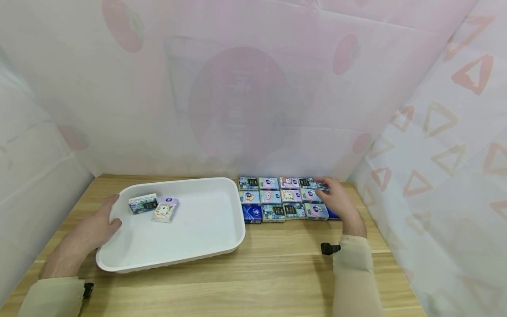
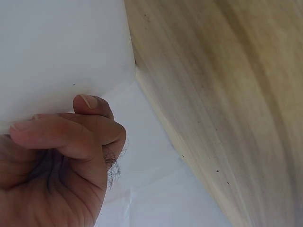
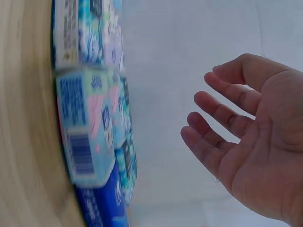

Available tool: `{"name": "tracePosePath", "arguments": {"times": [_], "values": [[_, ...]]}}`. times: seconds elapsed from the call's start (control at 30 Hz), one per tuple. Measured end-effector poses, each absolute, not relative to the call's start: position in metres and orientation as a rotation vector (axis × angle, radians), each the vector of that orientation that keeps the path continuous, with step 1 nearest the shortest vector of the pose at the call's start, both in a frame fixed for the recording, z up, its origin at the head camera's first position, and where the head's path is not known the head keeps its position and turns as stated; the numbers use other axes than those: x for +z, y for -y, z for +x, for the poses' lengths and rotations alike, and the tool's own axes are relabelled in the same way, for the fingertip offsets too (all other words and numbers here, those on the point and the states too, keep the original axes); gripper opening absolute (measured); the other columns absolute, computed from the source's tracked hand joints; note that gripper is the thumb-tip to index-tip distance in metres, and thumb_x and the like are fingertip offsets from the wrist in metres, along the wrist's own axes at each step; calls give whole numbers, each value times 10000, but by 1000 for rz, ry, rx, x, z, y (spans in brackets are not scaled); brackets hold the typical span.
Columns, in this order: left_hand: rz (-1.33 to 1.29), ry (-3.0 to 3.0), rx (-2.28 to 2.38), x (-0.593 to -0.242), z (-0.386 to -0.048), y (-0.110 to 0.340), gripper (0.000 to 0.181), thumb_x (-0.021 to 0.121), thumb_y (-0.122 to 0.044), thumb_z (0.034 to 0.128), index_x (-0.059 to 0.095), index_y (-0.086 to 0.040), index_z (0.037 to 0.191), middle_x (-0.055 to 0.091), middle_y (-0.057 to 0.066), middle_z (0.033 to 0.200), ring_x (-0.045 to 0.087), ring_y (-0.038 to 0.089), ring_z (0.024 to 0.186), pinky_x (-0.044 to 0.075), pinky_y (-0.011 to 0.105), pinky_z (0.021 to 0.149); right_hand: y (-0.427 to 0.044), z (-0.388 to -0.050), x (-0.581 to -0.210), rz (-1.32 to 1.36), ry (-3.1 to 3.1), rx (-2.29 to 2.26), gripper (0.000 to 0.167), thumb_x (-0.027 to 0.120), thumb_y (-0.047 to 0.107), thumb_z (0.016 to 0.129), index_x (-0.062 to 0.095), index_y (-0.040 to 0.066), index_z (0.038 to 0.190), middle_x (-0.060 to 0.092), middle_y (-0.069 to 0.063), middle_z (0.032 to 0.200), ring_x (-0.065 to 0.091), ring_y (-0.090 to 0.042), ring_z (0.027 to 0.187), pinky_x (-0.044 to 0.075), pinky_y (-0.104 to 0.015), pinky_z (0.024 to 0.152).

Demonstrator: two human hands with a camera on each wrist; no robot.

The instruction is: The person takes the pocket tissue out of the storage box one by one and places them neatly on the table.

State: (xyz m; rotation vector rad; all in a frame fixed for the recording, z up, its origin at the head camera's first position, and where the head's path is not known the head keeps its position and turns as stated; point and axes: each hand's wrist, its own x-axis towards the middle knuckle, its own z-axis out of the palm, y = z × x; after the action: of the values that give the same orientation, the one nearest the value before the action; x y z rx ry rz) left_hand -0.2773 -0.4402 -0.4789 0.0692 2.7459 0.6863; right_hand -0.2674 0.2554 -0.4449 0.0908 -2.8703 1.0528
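A white tray (image 1: 198, 224) stands on the left of the table, and my left hand (image 1: 90, 231) grips its left rim, thumb on the inner side. In the left wrist view the curled fingers (image 2: 71, 135) lie against the tray's outer wall (image 2: 61, 56). Two small tissue packs lie inside: a dark floral one (image 1: 143, 204) standing on its side and a lilac-and-white one (image 1: 165, 210). My right hand (image 1: 336, 198) hovers over the right end of rows of tissue packs (image 1: 270, 196). Its loosely bent fingers (image 3: 218, 111) hold nothing in the right wrist view.
The pack rows sit close against the tray's right side, by the back wall. A pink-and-blue pack (image 3: 85, 127) and a dark blue pack (image 3: 106, 198) show at the near edge. Printed cloth walls (image 1: 237, 101) enclose the wooden table (image 1: 277, 273) at the back and sides.
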Motion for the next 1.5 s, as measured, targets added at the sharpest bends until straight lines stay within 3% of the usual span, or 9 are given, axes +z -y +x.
{"name": "tracePosePath", "arguments": {"times": [0.73, 1.23, 1.4, 1.43, 1.5], "values": [[74, -2745, 683, -479, -277, 439, 906, 496, -175, 1193, -122, 85, 1802, 459, 626, 1500, 763, 339, 869, 599, 401, 676, -132, -280, -424, 389, 2878, 1066, 474, 653, 123, 1189, 613, 6, 1647, 560, -270, 1725, 590, -489, 1560, 531, -661, 1291], [75, -2760, 690, -479, -276, 438, 891, 493, -159, 1196, -112, 92, 1801, 500, 621, 1447, 770, 308, 827, 615, 409, 652, -45, -282, -424, 666, 2916, 941, 435, 670, 125, 1182, 659, 34, 1608, 608, -204, 1726, 529, -436, 1660, 440, -622, 1388], [59, -2756, 692, -485, -279, 440, 907, 506, -168, 1197, -119, 85, 1804, 471, 620, 1480, 779, 335, 854, 633, 426, 665, -17, -285, -427, 739, 2950, 813, 438, 669, 154, 1190, 654, 59, 1617, 638, -169, 1693, 582, -400, 1609, 475, -548, 1366], [58, -2774, 684, -493, -282, 443, 909, 484, -268, 1229, -132, 52, 1816, 439, 628, 1506, 772, 305, 837, 631, 412, 660, -11, -285, -428, 750, 2957, 785, 440, 671, 163, 1191, 653, 66, 1620, 644, -154, 1687, 590, -386, 1601, 480, -528, 1362], [51, -2769, 687, -495, -283, 445, 921, 490, -278, 1228, -139, 42, 1819, 425, 626, 1522, 778, 314, 848, 642, 422, 669, -1, -286, -430, 763, 2968, 727, 442, 680, 188, 1195, 655, 88, 1624, 659, -122, 1680, 604, -357, 1588, 493, -497, 1352]]}}
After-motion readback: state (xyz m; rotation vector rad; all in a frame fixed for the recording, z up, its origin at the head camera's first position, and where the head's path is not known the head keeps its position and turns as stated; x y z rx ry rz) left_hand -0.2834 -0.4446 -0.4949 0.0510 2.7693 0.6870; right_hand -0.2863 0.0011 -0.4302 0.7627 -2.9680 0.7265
